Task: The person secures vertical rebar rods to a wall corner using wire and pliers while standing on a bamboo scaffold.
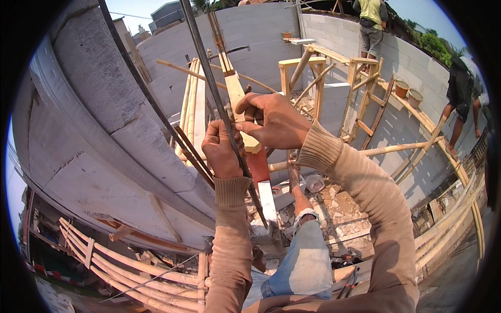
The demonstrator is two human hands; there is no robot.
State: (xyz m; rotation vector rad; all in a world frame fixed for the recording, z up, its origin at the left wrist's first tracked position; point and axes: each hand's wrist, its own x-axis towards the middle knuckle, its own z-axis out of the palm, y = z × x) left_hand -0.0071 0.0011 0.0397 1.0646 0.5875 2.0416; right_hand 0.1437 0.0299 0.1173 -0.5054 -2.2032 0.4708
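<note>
A dark steel reinforcing bar (210, 73) slants down through the middle of the view. My left hand (222, 151) is closed at the bar, its fingers curled against it. Close beside it, my right hand (276, 119) is bent into a pinch, thumb toward the bar. Whatever thin thing lies between its fingers is too small to make out. Behind my hands stands a pale wooden board (236, 91), with a reddish-brown piece (258, 166) below it. A second dark bar (136, 68) runs to the left, along the grey block wall (99, 68).
Bamboo poles (141, 279) form a scaffold at lower left; more bamboo (417, 112) runs along the right. An orange bucket (401, 88) stands there. One person (371, 31) stands at the far wall, another (462, 86) bends at right. Red-handled pliers (348, 283) lie near my leg, above rubble (344, 208).
</note>
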